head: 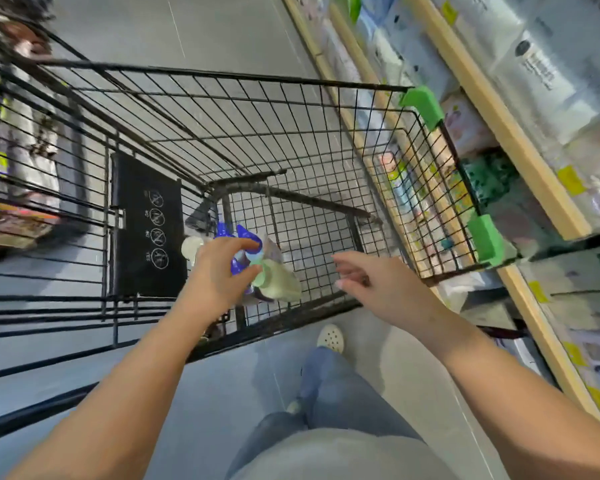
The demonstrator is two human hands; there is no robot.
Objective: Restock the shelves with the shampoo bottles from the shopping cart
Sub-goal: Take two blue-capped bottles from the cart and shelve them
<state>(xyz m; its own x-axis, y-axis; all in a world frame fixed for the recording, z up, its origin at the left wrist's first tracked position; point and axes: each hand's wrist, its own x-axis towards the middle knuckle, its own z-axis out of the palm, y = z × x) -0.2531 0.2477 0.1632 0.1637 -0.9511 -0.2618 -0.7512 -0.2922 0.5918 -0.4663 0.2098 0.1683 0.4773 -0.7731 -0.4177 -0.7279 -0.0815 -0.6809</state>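
Reaching into the shopping cart [326, 109], your left hand [219, 268] pinches a pale green shampoo bottle [279, 280] at the near end of the basket, your right hand [371, 278] spread and empty, few bottles seemingly left to shelve.

Shelf goods [534, 74] are too blurry to read, and the left hand [219, 271] covers most of the bottles [278, 282].
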